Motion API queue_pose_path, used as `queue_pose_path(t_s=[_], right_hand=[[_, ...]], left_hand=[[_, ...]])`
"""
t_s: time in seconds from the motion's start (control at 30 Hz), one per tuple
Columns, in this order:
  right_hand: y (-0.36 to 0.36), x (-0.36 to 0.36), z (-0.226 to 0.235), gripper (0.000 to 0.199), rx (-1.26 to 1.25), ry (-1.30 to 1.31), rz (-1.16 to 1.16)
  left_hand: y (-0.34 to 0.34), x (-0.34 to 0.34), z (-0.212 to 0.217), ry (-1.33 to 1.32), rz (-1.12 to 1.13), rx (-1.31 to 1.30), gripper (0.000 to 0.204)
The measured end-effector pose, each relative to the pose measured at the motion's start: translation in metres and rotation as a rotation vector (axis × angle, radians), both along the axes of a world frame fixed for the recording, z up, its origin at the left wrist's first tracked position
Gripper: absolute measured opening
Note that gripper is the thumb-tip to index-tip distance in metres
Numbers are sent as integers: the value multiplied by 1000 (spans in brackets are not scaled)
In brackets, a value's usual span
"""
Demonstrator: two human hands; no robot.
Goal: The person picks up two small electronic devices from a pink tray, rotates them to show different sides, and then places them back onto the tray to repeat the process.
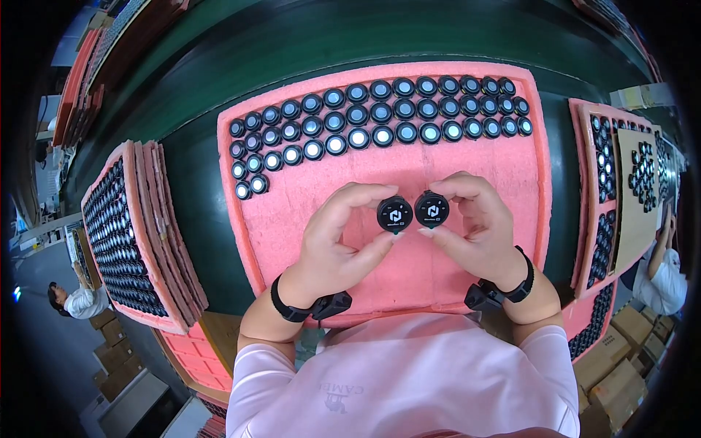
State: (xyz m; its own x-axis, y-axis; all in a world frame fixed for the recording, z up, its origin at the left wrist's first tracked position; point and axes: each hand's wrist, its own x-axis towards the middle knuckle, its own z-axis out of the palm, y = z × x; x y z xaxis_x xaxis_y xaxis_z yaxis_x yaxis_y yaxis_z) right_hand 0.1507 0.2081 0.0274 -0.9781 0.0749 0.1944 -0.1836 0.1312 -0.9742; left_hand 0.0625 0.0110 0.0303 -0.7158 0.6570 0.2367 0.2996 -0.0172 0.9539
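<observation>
Side by side over the pink foam tray (321, 248), my two hands each pinch a round black disc-shaped part with white markings on its face. My left hand (336, 237) grips the left disc (395, 214) between thumb and fingers. Held the same way, the right disc (431, 210) is in my right hand (475, 226). The two discs are close together with a narrow gap between them. Rows of round black parts with pale round centres (358, 138) fill the far part of the tray, with a short row at its left side.
The tray lies on a dark green surface (328, 36). At left stands a stack of pink foam trays (164, 241) full of black round parts. More filled trays (582, 197) and a cardboard sheet (629, 219) are at right. People sit farther off on both sides, near cardboard boxes (621, 379).
</observation>
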Motion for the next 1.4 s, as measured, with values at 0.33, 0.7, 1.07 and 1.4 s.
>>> queue_pose_path(t_s=[0.33,0.7,1.07,1.4], right_hand=[[5,-2,1,48,-9,63,66],[-2,-8,-5,26,-102,73,61],[0,-6,0,25,78,72,-16],[-1,-3,8,24,103,36,40]], left_hand=[[-1,-2,1,77,-61,2,54],[2,-5,2,159,21,5,32],[5,0,-4,-146,-46,169,30],[2,1,0,-122,-68,148,32]])
